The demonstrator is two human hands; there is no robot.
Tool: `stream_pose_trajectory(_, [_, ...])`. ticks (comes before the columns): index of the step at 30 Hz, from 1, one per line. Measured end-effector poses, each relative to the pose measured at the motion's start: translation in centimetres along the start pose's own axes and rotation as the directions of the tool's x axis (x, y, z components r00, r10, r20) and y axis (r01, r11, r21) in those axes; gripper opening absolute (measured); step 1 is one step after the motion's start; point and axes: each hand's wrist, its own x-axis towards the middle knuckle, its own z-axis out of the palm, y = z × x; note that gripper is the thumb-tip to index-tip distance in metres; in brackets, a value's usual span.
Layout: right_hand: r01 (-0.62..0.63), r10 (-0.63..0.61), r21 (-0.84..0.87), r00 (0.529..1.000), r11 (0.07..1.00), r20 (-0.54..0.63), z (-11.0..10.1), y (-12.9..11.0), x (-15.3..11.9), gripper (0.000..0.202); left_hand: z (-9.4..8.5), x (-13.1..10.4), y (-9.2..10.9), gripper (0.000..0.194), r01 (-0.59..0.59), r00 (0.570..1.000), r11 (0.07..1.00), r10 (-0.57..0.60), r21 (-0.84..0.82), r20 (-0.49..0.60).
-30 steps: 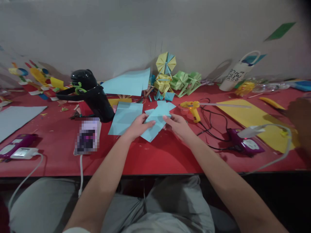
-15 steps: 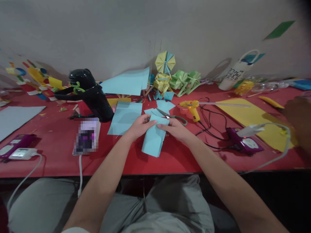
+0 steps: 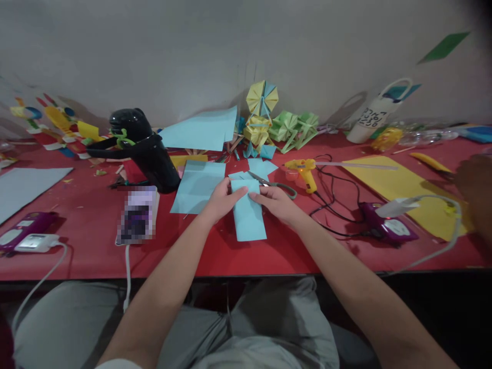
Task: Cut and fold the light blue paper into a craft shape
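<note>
Between my two hands is a folded piece of light blue paper (image 3: 249, 218), a narrow upright strip over the red table. My left hand (image 3: 226, 199) grips its upper left edge, thumb on the front face. On the upper right edge, my right hand (image 3: 274, 201) pinches it the same way; the fingers behind the paper are hidden. Scissors with grey-green handles (image 3: 286, 189) lie just beyond my right hand. Blue paper pieces (image 3: 262, 168) rest behind them, and a larger blue sheet (image 3: 200, 184) lies beyond my left hand.
A yellow glue gun (image 3: 305, 174) with a black cord sits right of the scissors, near a purple power strip (image 3: 388, 225) and yellow paper (image 3: 384, 179). Leftward stand a black bottle (image 3: 154, 164) and a phone (image 3: 137, 215). Folded paper models (image 3: 261, 115) line the wall. Another person's hand (image 3: 474, 189) shows far right.
The folded blue paper has turned from a slant to nearly straight, its lower end swinging right and rising a little. Both hands keep their hold, with slight shifts.
</note>
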Motion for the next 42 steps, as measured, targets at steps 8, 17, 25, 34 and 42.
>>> stream_pose_trajectory(8, [0.006,-0.006,-0.034,1.0,0.999,-0.001,-0.08,-0.05,0.06,0.036,-0.12,-0.06,0.31,0.043,-0.013,0.999,1.0,0.012,0.013,0.031])
stream_pose_trajectory(17, [0.023,-0.022,-0.07,1.0,0.997,0.011,-0.06,0.1,0.05,0.037,-0.2,-0.11,0.6,0.044,-0.031,0.999,0.998,0.032,0.055,-0.015])
stream_pose_trajectory(25, [0.054,-0.051,-0.119,0.998,0.991,0.022,0.02,-0.04,0.07,0.038,-0.05,-0.1,0.67,0.045,-0.021,0.999,1.0,0.021,0.012,-0.039])
stream_pose_trajectory(34, [0.053,-0.047,-0.141,0.998,0.989,0.043,-0.09,0.01,0.08,0.039,0.04,-0.13,0.7,0.049,-0.005,0.999,1.0,0.005,0.001,-0.04])
stream_pose_trajectory(42, [0.049,-0.04,-0.172,0.998,0.984,0.057,0.02,-0.3,-0.07,0.038,-0.31,0.16,0.22,0.038,-0.067,0.995,0.997,0.069,0.032,-0.067])
